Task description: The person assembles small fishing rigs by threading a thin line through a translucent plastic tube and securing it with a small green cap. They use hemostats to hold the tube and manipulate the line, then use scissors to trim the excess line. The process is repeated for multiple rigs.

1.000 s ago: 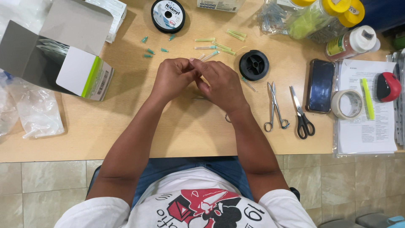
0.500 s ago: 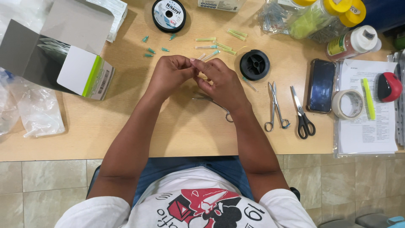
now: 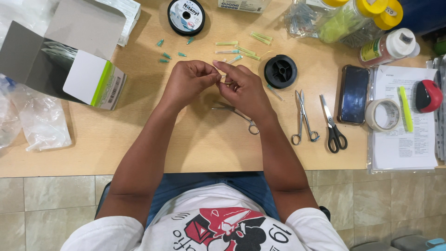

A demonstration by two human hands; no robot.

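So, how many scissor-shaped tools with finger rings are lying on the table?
3. Metal forceps partly under the right hand; metal scissors-like clamp right of that hand; black-handled scissors beside the phone. More might be hidden under the hands.

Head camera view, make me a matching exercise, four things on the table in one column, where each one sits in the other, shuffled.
Things:
1. black spool
2. phone
3. roll of tape
4. open box

Places:
A. on the papers, right of the phone
B. far left, beside the plastic bags
C. just right of the hands
D. between the black-handled scissors and the papers

Pairs: 1-C, 2-D, 3-A, 4-B
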